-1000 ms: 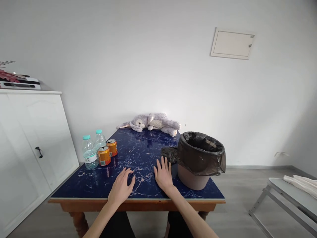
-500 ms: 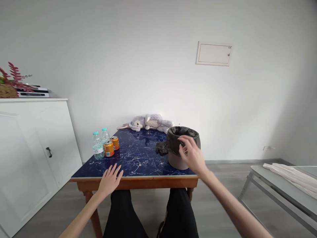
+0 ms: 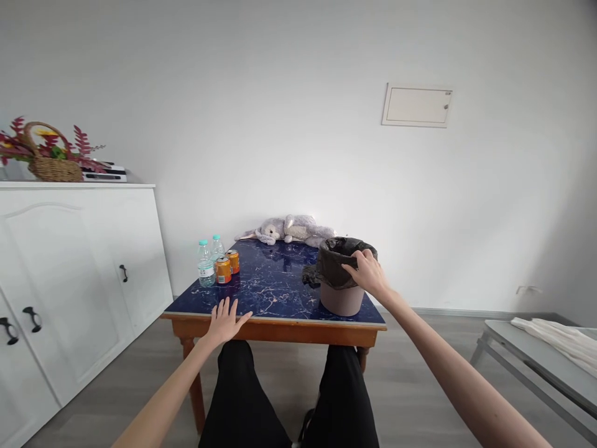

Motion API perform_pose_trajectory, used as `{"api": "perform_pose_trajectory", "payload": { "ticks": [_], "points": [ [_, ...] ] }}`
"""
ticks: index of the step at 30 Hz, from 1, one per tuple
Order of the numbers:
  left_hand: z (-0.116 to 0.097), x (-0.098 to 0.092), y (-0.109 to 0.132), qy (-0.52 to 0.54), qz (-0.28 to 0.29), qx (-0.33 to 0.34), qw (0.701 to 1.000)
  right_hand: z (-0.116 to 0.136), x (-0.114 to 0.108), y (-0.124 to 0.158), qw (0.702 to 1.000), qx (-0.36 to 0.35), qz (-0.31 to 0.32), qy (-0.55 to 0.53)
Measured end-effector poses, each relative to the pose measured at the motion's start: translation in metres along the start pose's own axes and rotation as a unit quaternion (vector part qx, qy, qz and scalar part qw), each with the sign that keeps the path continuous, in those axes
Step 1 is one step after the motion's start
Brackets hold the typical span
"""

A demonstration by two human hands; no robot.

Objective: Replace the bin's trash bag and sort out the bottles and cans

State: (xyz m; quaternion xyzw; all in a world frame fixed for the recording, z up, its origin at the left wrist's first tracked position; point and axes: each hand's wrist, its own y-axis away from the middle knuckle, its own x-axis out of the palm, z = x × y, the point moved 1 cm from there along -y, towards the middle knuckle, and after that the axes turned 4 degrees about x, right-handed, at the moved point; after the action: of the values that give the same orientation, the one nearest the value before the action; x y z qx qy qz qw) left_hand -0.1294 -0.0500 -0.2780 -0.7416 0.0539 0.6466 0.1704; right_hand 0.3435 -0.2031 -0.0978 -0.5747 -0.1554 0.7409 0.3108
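Note:
At the table's right front stands a pinkish-grey trash bin [image 3: 342, 302] lined with a black plastic bag [image 3: 332, 270], its folded edge hanging over the rim. My right hand [image 3: 368, 275] is on the near right of that rim, fingers bent over it and thumb on the outer side, closed on the lined edge. My left hand [image 3: 224, 322] holds nothing; its fingers are spread at the front edge of the blue marbled table [image 3: 273, 292]. Beyond it are two orange cans [image 3: 223, 271] and two clear water bottles [image 3: 206, 266] with teal caps, all upright.
A grey plush rabbit [image 3: 298, 229] lies along the back of the table against the wall. To the left is a white cabinet [image 3: 88, 261] with a flower basket [image 3: 56, 168] on top. A grey folding table [image 3: 536, 348] with white cloth [image 3: 559, 339] stands at right.
My right hand has come down from in front of the bin onto its lined rim and closed there. My left hand's fingers have spread wider. The view has turned somewhat left.

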Motion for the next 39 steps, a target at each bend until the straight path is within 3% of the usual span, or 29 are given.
{"api": "perform_pose_trajectory", "payload": {
  "ticks": [4, 12, 16, 21, 24, 29, 33, 39],
  "points": [
    [-0.002, 0.001, 0.000, 0.006, 0.011, -0.007, 1.000, 0.024, 0.010, 0.004, 0.999, -0.033, 0.005, -0.040],
    [0.000, 0.007, -0.003, 0.006, 0.031, -0.010, 0.999, 0.099, 0.047, -0.004, 0.989, -0.095, -0.001, -0.117],
    [0.001, 0.009, 0.000, 0.004, 0.028, -0.010, 1.000, 0.115, 0.057, -0.007, 0.983, -0.112, -0.009, -0.142],
    [0.000, 0.011, 0.003, 0.009, 0.022, -0.011, 1.000, 0.100, 0.062, 0.030, 0.981, -0.115, -0.020, -0.153],
    [0.000, 0.011, 0.004, 0.013, 0.023, -0.011, 1.000, 0.077, 0.080, 0.063, 0.987, -0.086, -0.004, -0.138],
    [-0.002, 0.009, 0.004, 0.010, 0.029, -0.017, 0.999, 0.040, 0.130, 0.102, 0.990, -0.022, 0.113, -0.081],
    [-0.003, 0.005, 0.004, 0.003, 0.041, -0.020, 0.999, 0.025, 0.158, 0.116, 0.980, 0.014, 0.196, -0.035],
    [-0.004, 0.001, 0.003, -0.005, 0.051, -0.022, 0.998, 0.017, 0.175, 0.116, 0.968, 0.029, 0.248, 0.008]
  ]
}}
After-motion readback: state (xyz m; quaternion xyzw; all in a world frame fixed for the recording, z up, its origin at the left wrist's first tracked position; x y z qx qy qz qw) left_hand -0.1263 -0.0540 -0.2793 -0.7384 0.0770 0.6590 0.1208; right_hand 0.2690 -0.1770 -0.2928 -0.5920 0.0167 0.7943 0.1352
